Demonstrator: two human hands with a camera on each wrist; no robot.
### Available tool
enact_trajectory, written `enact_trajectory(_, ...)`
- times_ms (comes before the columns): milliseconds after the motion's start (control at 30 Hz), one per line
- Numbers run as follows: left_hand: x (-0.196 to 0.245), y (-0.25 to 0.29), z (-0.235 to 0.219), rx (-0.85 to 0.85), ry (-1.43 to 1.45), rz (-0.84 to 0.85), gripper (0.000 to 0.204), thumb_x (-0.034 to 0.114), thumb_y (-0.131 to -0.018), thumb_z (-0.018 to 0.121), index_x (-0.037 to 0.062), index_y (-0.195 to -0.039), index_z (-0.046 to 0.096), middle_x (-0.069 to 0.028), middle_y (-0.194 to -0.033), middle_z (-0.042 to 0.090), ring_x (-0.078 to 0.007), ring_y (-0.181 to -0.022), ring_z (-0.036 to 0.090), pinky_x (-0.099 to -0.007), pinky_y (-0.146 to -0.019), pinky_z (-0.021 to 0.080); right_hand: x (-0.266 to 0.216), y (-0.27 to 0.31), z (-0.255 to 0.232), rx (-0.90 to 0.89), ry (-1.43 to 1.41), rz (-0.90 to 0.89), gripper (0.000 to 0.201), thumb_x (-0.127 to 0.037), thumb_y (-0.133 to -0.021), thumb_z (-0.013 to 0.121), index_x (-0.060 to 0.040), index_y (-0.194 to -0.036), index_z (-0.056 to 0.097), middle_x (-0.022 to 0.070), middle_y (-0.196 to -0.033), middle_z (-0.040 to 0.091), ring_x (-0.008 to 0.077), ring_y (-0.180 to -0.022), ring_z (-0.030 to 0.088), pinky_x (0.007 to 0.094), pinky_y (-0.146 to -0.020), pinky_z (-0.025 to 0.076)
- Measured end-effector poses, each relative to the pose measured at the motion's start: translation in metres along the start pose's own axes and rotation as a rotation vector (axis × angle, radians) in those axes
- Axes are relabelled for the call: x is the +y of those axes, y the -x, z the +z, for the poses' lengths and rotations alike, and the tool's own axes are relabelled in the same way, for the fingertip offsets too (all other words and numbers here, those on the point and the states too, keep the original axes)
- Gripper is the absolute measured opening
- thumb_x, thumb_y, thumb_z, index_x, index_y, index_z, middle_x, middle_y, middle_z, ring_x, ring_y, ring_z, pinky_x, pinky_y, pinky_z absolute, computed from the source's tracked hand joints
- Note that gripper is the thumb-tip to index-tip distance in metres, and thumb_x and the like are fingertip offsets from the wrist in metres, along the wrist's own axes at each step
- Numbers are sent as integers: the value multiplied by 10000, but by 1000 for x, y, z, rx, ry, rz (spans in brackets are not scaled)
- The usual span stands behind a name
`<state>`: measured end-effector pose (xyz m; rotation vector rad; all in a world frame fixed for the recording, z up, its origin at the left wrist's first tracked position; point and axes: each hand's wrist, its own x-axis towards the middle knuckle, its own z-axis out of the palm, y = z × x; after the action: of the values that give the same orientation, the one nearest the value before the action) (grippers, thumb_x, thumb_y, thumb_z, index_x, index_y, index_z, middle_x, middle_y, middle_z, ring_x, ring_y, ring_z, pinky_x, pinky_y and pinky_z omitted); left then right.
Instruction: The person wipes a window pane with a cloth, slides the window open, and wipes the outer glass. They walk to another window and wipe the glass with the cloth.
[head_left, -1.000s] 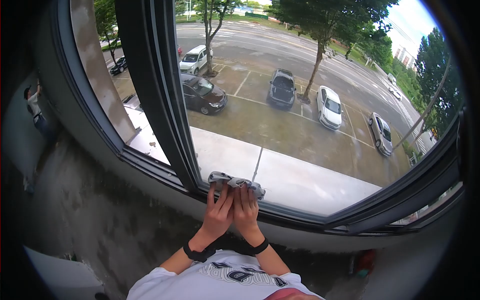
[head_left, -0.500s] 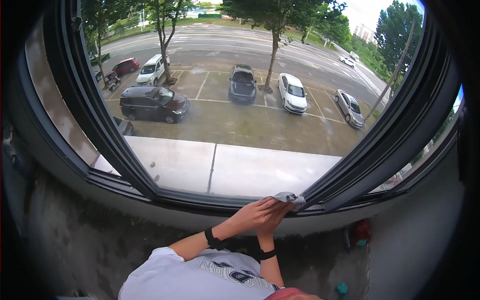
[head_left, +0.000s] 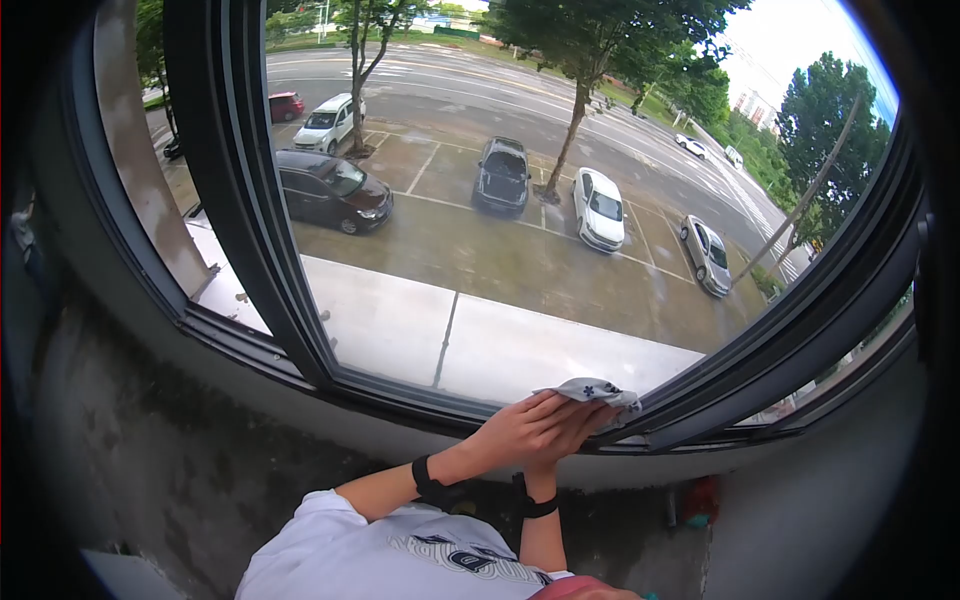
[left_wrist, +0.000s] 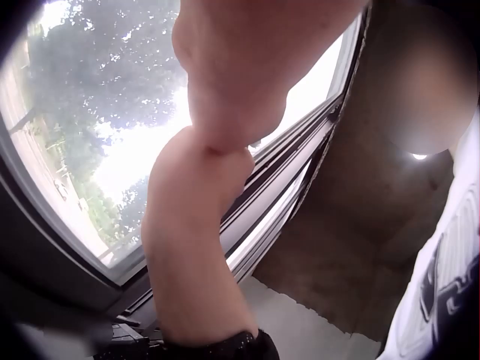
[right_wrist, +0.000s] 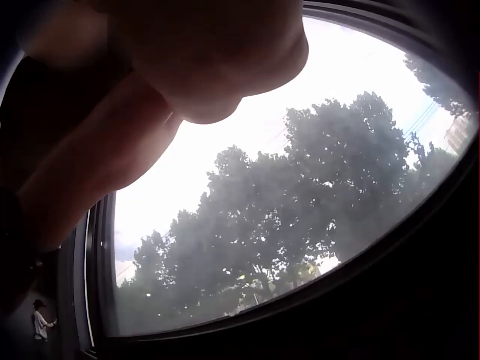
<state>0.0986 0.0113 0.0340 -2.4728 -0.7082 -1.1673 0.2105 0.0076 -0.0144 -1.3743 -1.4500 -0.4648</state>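
Observation:
A pale cloth with dark printed shapes (head_left: 590, 389) lies against the lower right corner of the window glass (head_left: 480, 250), beside the dark frame (head_left: 760, 300). My left hand (head_left: 518, 432) reaches across from the left, its fairly straight fingers pressing at the cloth and overlapping the other hand. Just under the cloth is my right hand (head_left: 572, 432), fingers extended against it, tips partly covered. The left wrist view shows the left hand (left_wrist: 240, 75) close up beside the right forearm; in the right wrist view the right hand (right_wrist: 225, 52) is dark, its fingertips out of sight.
A thick upright frame bar (head_left: 235, 190) stands at the left. Below the window runs a grey wall (head_left: 400, 425). Beyond the glass are a white ledge (head_left: 390, 320), parked cars and trees. A reddish object (head_left: 703, 500) is on the floor, lower right.
Over the last second, the cloth and both hands have moved right along the window's bottom edge into the corner. The hands, side by side earlier, now overlap. Since half a second ago, mainly the head view has shifted.

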Motion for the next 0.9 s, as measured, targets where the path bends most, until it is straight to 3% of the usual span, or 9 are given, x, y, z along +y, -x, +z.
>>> enact_trajectory(67,-2,39,3,-53,-30,-42,370,110,-760,555,6,-1109,617,-105,-1351,476,-242,-1272,415,-384,-1068,348,-6,39,22,-27,-35,15,646,-243,-960,469,55,-1435,147,303,-1479,121,440,-1372,147,471,-1118,192)
enact_trajectory(133,-4,64,-6,-171,-66,-136,466,132,-794,539,17,-1246,545,-74,-1396,438,-227,-1297,392,-371,-1094,307,-13,68,39,-81,-58,-2,642,-239,-959,467,65,-1430,154,315,-1475,111,466,-1364,134,499,-1110,191)
enact_trajectory(200,-11,72,-23,-134,-75,-182,427,127,-795,541,35,-1210,578,-68,-1371,465,-238,-1273,419,-383,-1076,329,-23,76,47,-127,-76,-33,636,-241,-961,460,68,-1429,160,324,-1473,93,488,-1360,115,525,-1104,185)
enact_trajectory(300,-31,60,-67,-73,-126,-250,394,136,-810,546,68,-1194,605,-55,-1347,493,-253,-1244,450,-396,-1057,348,-46,53,50,-228,34,-154,650,-252,-947,483,80,-1420,186,341,-1467,85,517,-1353,88,561,-1089,173)
enact_trajectory(467,-72,24,-143,113,-157,-370,438,166,-807,607,81,-1235,584,-90,-1382,456,-310,-1272,407,-458,-1044,340,-150,-66,27,-76,-146,-421,618,-242,-917,526,96,-1380,293,322,-1463,159,501,-1363,102,553,-1081,191)
enact_trajectory(633,-81,60,-155,173,-261,-488,460,150,-795,586,75,-1249,562,-101,-1366,464,-319,-1219,450,-438,-1041,365,-176,-39,51,-159,-139,-528,481,-188,-891,530,110,-1263,467,317,-1413,279,523,-1325,208,566,-1056,251)
enact_trajectory(700,-74,92,-152,31,-211,-590,451,127,-792,570,17,-1229,548,-158,-1322,479,-364,-1209,444,-463,-1039,363,-179,-3,65,-167,-140,-491,320,-124,-855,526,13,-1129,616,203,-1314,473,391,-1285,363,462,-1016,363)
enact_trajectory(833,-67,165,-119,-94,-214,-640,468,117,-775,570,-49,-1211,523,-225,-1272,484,-419,-1190,438,-480,-1020,375,-162,72,96,-228,-141,-504,329,-142,-828,529,-29,-1119,632,146,-1283,517,320,-1249,431,398,-954,423)
enact_trajectory(900,-67,184,-111,-257,-253,-624,483,111,-768,566,-82,-1206,501,-267,-1251,472,-459,-1173,432,-489,-998,391,-159,83,99,-380,-160,-525,354,-153,-783,552,-62,-1113,642,105,-1257,546,256,-1188,494,352,-878,466)
